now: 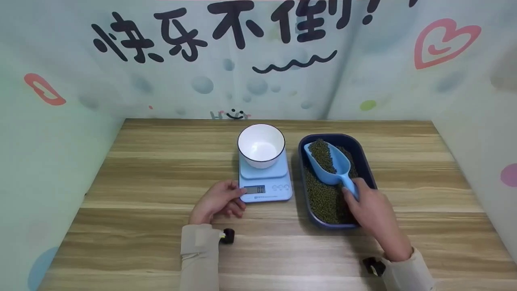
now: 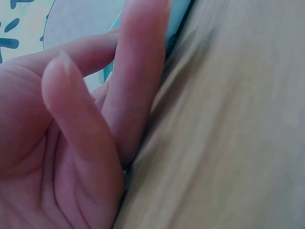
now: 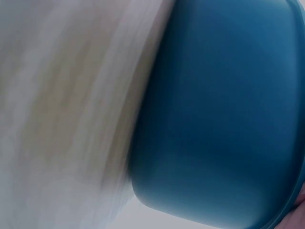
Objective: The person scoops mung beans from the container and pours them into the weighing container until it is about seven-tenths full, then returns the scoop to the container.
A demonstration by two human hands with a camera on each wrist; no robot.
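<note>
A light blue kitchen scale (image 1: 278, 196) stands mid-table, bearing a white bowl (image 1: 261, 143) with a dark rim; its display shows digits. My left hand (image 1: 220, 200) holds the scale's front left edge, thumb on top beside the display. In the left wrist view, fingers (image 2: 136, 71) lie along that edge, low over the table. My right hand (image 1: 375, 210) grips the handle of a blue scoop (image 1: 342, 163) heaped with small green beans (image 1: 321, 155), which look like mung beans. Below the scoop is a dark blue tub (image 1: 335, 226) of the same beans (image 1: 323, 202).
The wood-grain table (image 1: 153, 169) meets a printed curtain (image 1: 161, 89) at the back, with pale hangings on both sides. A small black device (image 1: 228, 236) sits at the left cuff, another black device (image 1: 373, 266) at the right. The tub's wall (image 3: 219, 114) fills much of the right wrist view.
</note>
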